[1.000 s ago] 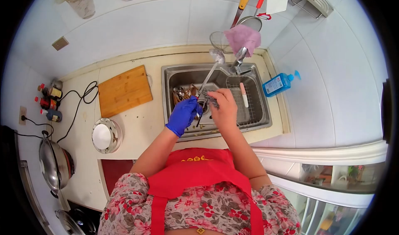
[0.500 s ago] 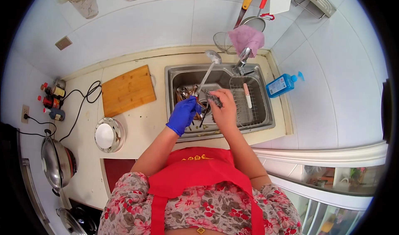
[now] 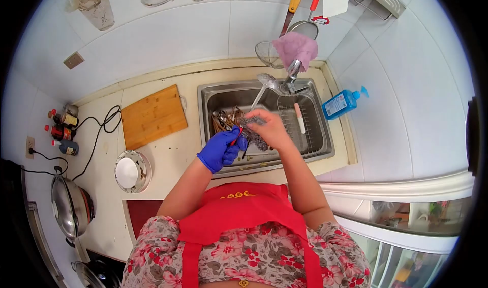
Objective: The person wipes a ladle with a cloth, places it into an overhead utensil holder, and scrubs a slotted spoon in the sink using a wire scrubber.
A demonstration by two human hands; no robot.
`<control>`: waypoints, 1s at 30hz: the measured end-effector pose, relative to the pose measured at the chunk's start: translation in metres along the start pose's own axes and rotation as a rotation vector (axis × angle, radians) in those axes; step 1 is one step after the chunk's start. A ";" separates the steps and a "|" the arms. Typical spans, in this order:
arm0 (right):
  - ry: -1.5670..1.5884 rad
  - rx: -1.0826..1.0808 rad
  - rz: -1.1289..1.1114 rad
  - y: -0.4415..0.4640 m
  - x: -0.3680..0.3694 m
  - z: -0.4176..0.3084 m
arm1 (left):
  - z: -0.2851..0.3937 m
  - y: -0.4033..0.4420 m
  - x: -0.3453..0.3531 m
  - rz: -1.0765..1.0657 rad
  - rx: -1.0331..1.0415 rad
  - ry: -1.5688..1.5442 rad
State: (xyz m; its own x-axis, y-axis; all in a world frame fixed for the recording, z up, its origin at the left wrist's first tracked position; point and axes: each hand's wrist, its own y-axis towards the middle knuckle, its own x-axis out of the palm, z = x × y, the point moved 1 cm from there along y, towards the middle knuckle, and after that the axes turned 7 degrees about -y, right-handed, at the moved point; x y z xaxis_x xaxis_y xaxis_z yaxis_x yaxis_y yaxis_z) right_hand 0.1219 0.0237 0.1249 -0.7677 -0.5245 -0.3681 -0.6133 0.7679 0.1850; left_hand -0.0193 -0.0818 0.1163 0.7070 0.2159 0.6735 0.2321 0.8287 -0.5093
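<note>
My left hand (image 3: 222, 148), in a blue rubber glove, is closed around the red handle end of a metal ladle (image 3: 258, 97). The ladle slants up over the sink (image 3: 329, 144), its bowl near the faucet. My bare right hand (image 3: 270, 130) pinches a grey steel-wool scrubber (image 3: 252, 120) against the ladle's shaft, just above the glove. More grey mesh shows below the right hand, over the basin. Chopsticks and other utensils (image 3: 223, 119) lie in a heap in the left part of the sink, partly behind my hands.
A wire rack (image 3: 291, 130) in the sink's right side carries a pink-handled knife (image 3: 300, 117). The faucet (image 3: 291, 74) has a pink cloth (image 3: 296, 49) over it. A blue pump bottle (image 3: 341, 105) stands right; a cutting board (image 3: 155, 116) and stacked bowls (image 3: 129, 172) lie left.
My right hand has moved up and left along the ladle's shaft with the scrubber. The ladle's bowl has swung slightly right and down, towards the faucet.
</note>
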 end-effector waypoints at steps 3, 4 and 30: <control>0.154 0.003 -0.103 0.002 0.000 0.009 | 0.003 0.004 -0.006 -0.081 -0.126 -0.040; 0.079 0.047 -0.024 0.001 0.005 0.008 | -0.007 0.014 -0.011 -0.081 -0.126 -0.039; -0.166 0.159 0.240 0.003 0.030 0.003 | -0.035 0.043 -0.006 0.646 0.729 1.191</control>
State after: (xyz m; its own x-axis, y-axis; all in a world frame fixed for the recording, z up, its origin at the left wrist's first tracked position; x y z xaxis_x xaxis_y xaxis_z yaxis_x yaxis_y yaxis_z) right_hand 0.0975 0.0118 0.1118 -0.8380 -0.2646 -0.4773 -0.3717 0.9171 0.1443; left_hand 0.0099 -0.0656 0.0719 0.7445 0.3953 -0.5379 -0.4299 0.9004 0.0668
